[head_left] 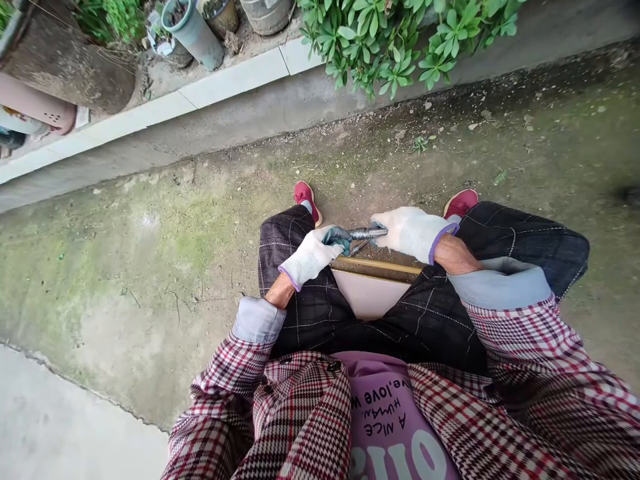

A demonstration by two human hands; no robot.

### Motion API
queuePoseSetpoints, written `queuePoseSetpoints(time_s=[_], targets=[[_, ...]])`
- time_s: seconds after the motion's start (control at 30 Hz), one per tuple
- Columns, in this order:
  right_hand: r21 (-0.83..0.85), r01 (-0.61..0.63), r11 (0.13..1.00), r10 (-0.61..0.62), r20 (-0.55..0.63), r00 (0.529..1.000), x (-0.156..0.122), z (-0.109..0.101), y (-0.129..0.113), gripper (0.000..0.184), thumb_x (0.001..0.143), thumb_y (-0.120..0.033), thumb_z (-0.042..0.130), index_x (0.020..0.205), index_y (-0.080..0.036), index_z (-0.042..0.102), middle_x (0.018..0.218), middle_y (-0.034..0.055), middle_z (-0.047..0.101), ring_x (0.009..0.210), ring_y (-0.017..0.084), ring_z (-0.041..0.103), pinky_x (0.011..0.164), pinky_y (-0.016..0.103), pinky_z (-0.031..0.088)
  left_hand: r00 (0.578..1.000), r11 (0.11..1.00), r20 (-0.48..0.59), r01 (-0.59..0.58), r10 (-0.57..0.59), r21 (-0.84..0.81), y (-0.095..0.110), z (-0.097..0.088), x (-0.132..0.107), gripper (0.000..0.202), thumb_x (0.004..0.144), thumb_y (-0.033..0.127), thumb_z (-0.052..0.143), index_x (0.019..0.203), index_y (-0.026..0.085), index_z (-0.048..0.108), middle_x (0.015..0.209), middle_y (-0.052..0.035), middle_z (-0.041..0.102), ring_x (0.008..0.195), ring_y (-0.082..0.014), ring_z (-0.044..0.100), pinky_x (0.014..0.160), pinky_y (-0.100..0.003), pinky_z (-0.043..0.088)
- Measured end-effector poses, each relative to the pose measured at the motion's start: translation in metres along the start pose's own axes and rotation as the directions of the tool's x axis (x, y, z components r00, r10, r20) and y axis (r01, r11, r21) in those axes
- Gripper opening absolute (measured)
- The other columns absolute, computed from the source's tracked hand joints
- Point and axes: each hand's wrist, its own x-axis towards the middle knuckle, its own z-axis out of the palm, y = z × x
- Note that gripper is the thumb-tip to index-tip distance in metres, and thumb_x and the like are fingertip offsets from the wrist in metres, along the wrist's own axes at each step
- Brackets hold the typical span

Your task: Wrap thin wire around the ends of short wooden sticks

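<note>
Mossy ground (pixel 150 287), left: open room stretches beyond the seated person's left knee.
Left hand (pixel 311 255): gloved, palm side down, fingers curled closed around the left end of a threaded metal bolt.
Threaded metal bolt (pixel 367 233): held in the air between the hands, its long axis running side to side, almost level; coarse thread toward the left, smoother shank toward the right.
Second metal rod (pixel 359 248): shorter, slanting just on the near side, by the left fingers; whether it is gripped, I cannot tell.
Yellow-edged panel (pixel 373 293): between the thighs, its edge just nearer the body than the bolt.
Right hand (pixel 407 230): gloved, fingertips closed on the bolt's right end; thumb hidden. Both hands are equally near.
</note>
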Motion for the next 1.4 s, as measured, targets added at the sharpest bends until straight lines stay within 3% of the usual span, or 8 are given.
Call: queuePoseSetpoints(time_s=[0.2,0.33,0.53,0.67,0.83,1.03,1.2,1.4], targets=[[-0.238,-0.138,0.961,0.134,-0.032,0.990,-0.004,-0.008,-0.023,0.017,0.085,-0.034,0.071,0.095,-0.021,0.071,0.080,0.0087,0.073,0.077,0.026,0.068,0.061,0.032,0.037,0.993,0.995,-0.119,0.029,-0.017,0.094,-0.006,-0.001,0.001,0.017,0.075,0.015,0.074,0.092,0.016,0.076,0.088,-0.0054,0.077,0.087,-0.0203,0.071,0.087,-0.030,0.056],[0.239,-0.050,0.970,0.072,-0.082,0.994,-0.010,-0.006,-0.027,0.018,0.090,-0.038,0.071,0.085,-0.020,0.068,0.070,0.0025,0.070,0.061,0.018,0.063,0.054,0.028,0.042,0.999,0.969,-0.021,0.033,-0.039,-0.243,0.002,-0.002,0.000,0.018,0.077,0.025,0.080,0.091,0.015,0.078,0.098,-0.0075,0.080,0.099,-0.0222,0.074,0.102,-0.035,0.056],[0.782,0.056,0.621,0.031,-0.096,0.995,-0.015,-0.006,-0.023,0.039,0.078,-0.052,0.088,0.080,-0.018,0.068,0.063,0.0009,0.067,0.043,0.009,0.052,0.036,0.022,0.041,0.986,0.559,-0.040,0.059,-0.163,-0.827,-0.011,-0.007,0.012,0.019,0.077,0.019,0.076,0.096,0.021,0.075,0.099,-0.0032,0.081,0.101,-0.0190,0.077,0.108,-0.038,0.056],[0.841,0.048,0.539,0.017,-0.067,0.998,-0.020,-0.011,-0.025,0.038,0.076,-0.051,0.089,0.082,-0.017,0.072,0.063,-0.0002,0.066,0.043,0.008,0.052,0.034,0.020,0.040,0.946,0.647,-0.235,-0.037,-0.222,-0.761,-0.020,-0.018,0.018,0.015,0.084,0.019,0.069,0.098,0.021,0.072,0.111,-0.0063,0.080,0.117,-0.0197,0.072,0.111,-0.038,0.053],[0.851,0.042,0.523,-0.015,-0.039,0.999,-0.025,-0.014,-0.029,0.036,0.075,-0.052,0.088,0.078,-0.020,0.072,0.061,-0.0017,0.064,0.043,0.010,0.052,0.034,0.021,0.040,0.989,0.799,-0.142,-0.059,-0.033,-0.598,-0.002,-0.006,0.007,0.045,0.072,0.028,0.086,0.114,0.018,0.072,0.127,-0.0107,0.075,0.123,-0.0270,0.069,0.110,-0.044,0.053],[0.846,0.072,0.528,-0.009,-0.080,0.997,-0.025,-0.012,-0.029,0.037,0.078,-0.051,0.087,0.072,-0.019,0.068,0.060,-0.0007,0.063,0.043,0.009,0.050,0.036,0.022,0.039,0.994,0.874,0.109,0.041,0.013,-0.484,0.010,0.006,-0.002,0.053,0.067,0.036,0.093,0.112,0.015,0.076,0.098,-0.0088,0.080,0.096,-0.0230,0.074,0.096,-0.037,0.055],[0.926,0.101,0.364,0.094,-0.144,0.985,-0.024,-0.020,-0.024,0.048,0.068,-0.057,0.091,0.083,-0.018,0.069,0.061,-0.0003,0.064,0.042,0.009,0.049,0.032,0.021,0.036,0.966,0.871,0.258,0.133,-0.008,-0.473,0.016,0.004,-0.011,0.053,0.072,0.044,0.092,0.110,0.012,0.075,0.085,-0.0064,0.075,0.074,-0.0174,0.070,0.077,-0.031,0.056],[0.944,0.171,0.281,0.139,-0.217,0.966,-0.025,-0.027,-0.009,0.038,0.081,-0.051,0.083,0.094,-0.019,0.069,0.066,-0.0004,0.062,0.045,0.009,0.048,0.035,0.022,0.037,0.993,0.876,0.114,0.068,-0.015,-0.477,0.012,0.008,-0.010,0.050,0.087,0.056,0.073,0.114,0.013,0.070,0.051,0.0065,0.052,0.042,-0.0101,0.045,0.046,-0.024,0.042]])
